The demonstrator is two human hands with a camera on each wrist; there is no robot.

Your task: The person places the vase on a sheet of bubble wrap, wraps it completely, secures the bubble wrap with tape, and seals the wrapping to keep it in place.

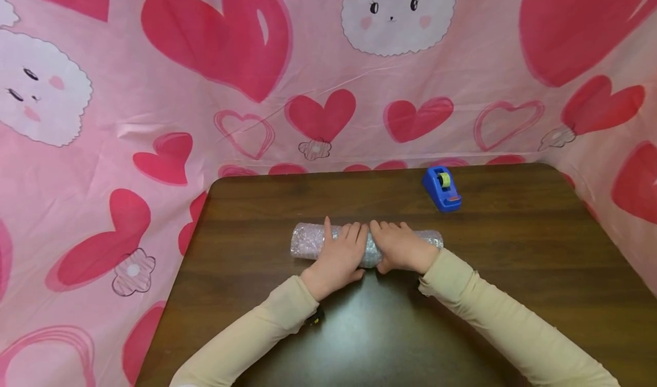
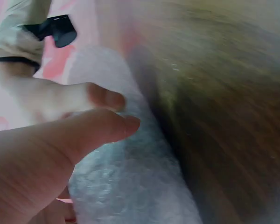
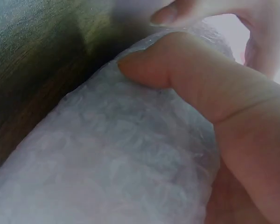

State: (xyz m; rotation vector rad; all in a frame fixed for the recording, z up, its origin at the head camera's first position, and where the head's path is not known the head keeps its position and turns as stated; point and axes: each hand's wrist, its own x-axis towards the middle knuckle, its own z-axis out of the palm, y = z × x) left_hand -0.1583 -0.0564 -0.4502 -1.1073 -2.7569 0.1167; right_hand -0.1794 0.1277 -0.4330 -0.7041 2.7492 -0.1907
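A roll of clear bubble wrap (image 1: 308, 241) lies crosswise on the wooden table, its ends sticking out to both sides of the hands. My left hand (image 1: 341, 256) grips it left of the middle, fingers over the far side and thumb on the near side. Close beside it, my right hand (image 1: 402, 247) holds the roll in the same way. In the left wrist view the two thumbs come near each other over the bubble wrap (image 2: 130, 182). The right wrist view has the right thumb (image 3: 154, 63) lying along the wrap's bubbled surface (image 3: 102, 154); the fingers are mostly hidden behind the roll.
Toward the back right of the dark wooden table (image 1: 246, 204) stands a blue tape dispenser (image 1: 443, 190) with a yellowish roll of tape. A pink sheet with red hearts (image 1: 318, 56) hangs behind and along both sides of the table.
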